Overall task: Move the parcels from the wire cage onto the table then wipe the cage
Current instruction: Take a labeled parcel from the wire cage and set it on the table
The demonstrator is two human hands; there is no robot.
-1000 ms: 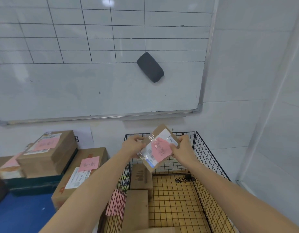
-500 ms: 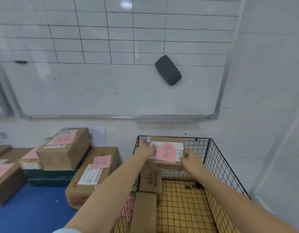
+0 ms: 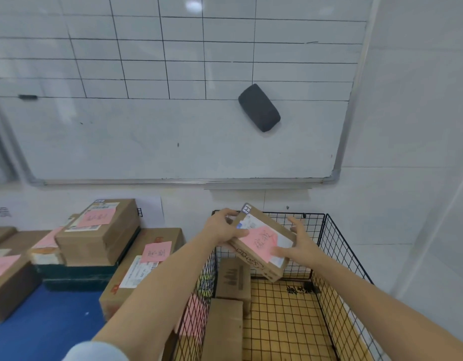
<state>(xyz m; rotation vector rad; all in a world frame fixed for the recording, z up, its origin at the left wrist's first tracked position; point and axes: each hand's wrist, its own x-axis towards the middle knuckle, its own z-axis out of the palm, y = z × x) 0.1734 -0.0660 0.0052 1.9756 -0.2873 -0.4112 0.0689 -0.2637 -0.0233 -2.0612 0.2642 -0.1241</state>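
I hold a flat brown parcel (image 3: 261,246) with a pink note and a white label above the black wire cage (image 3: 337,261). My left hand (image 3: 222,227) grips its upper left end, thumb on top. My right hand (image 3: 296,243) touches its right side with fingers spread. The parcel tilts down to the right. Two more brown parcels, a small one (image 3: 234,278) and a long one (image 3: 223,329), lie along the cage's left wall. The blue table (image 3: 40,332) to the left carries several parcels (image 3: 100,230) with pink notes.
A whiteboard (image 3: 147,136) with a dark eraser (image 3: 259,108) stuck on it hangs on the wall behind. The cage floor shows yellow board (image 3: 285,321) under the wire. A white wall closes off the right side.
The parcel has turned from level to tilted down to the right, and my right hand has loosened from a grip to spread fingers. The view has shifted slightly left.
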